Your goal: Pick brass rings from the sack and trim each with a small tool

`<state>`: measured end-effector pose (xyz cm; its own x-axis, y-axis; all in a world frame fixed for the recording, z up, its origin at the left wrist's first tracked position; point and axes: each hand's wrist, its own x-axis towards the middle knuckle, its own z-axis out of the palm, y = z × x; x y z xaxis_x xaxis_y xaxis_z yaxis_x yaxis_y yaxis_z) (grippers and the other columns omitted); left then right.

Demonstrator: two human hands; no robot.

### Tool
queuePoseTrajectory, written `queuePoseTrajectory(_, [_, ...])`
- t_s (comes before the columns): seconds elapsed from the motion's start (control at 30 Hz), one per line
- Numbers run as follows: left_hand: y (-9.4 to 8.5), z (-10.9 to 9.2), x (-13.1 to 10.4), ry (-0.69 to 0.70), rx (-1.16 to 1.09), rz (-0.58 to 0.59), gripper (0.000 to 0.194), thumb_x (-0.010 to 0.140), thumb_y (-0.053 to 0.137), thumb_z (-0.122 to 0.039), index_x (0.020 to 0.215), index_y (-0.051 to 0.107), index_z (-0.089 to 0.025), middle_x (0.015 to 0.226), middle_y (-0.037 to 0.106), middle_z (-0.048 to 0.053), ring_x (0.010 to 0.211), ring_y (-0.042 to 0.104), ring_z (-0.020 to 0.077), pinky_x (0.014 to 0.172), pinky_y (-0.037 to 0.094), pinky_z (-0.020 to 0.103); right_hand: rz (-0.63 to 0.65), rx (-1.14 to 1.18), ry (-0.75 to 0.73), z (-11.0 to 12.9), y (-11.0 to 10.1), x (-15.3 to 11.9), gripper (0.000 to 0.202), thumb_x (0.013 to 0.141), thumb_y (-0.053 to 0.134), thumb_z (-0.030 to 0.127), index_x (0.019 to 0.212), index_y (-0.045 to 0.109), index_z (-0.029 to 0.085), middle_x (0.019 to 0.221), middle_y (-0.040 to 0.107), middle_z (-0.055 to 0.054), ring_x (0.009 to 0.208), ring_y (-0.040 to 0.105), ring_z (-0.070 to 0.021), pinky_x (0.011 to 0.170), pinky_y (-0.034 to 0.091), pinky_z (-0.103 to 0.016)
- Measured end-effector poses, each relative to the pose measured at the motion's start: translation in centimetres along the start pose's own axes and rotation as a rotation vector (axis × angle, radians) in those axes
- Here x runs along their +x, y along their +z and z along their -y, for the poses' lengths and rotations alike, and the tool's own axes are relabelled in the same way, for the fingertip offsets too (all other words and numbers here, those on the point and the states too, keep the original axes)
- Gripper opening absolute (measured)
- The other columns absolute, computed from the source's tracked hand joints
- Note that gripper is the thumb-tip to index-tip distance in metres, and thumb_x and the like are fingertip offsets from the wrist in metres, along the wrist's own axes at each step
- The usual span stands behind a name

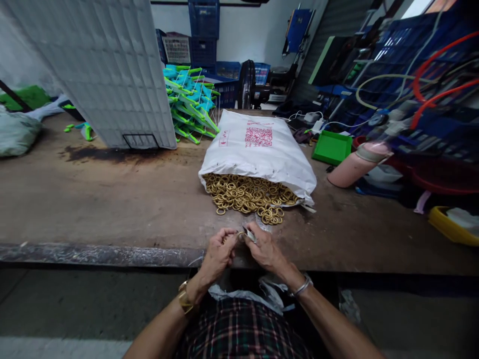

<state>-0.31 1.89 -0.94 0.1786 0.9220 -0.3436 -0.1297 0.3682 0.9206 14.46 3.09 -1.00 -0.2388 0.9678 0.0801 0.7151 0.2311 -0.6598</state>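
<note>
Near the front edge of the brown table, my left hand (220, 252) pinches a small gold ring (240, 234). Close beside it, my right hand (265, 248) is closed around a small blade (250, 234), which meets the ring at its right side. Beyond both hands lies a white sack (258, 144) with red print, its open mouth facing me. Many gold rings (247, 193) spill from that mouth onto the table.
A tall pale panel (112, 70) stands at the back left beside green and blue plastic parts (189, 102). To the right are a green tray (332, 147), a pink bottle (355, 164) and a yellow basin (452, 227). The table's front edge (101, 255) runs close by my wrists.
</note>
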Motion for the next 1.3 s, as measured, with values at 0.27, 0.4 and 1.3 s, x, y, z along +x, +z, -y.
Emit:
queuePoseTrajectory(0.27, [-0.2,0.2,-0.2,0.135,0.143,-0.075,0.026,0.075,0.052,-0.041,0.072,0.055,-0.015,0.047,0.041,-0.008,0.038,0.033,0.0043,0.040,0.027,0.017,0.013,0.383,0.172,1.1,0.5,0.6,0.023,0.082,0.039,0.037,0.070,0.045,0.019,0.056,0.044,0.005,0.052,0.041,-0.0093,0.053,0.032,-0.021])
queuePoseTrajectory(0.4, [-0.1,0.1,-0.3,0.215,0.202,-0.065,0.026,0.076,0.052,-0.039,0.071,0.057,-0.014,0.050,0.043,-0.006,0.041,0.034,0.0046,0.043,0.028,0.018,0.105,0.478,0.257,0.8,0.9,0.7,0.035,0.084,0.035,0.043,0.060,0.045,0.019,0.046,0.039,0.006,0.044,0.036,-0.0079,0.046,0.029,-0.021])
queuePoseTrajectory(1.3, [-0.3,0.2,-0.4,0.087,0.073,0.049,0.030,0.077,0.048,-0.047,0.072,0.045,-0.017,0.051,0.045,-0.006,0.037,0.035,0.0036,0.035,0.029,0.014,0.169,-0.227,-0.103,-0.2,1.0,0.0,0.018,0.074,0.038,0.012,0.082,0.053,0.018,0.063,0.057,-0.001,0.054,0.045,-0.0119,0.053,0.024,-0.024])
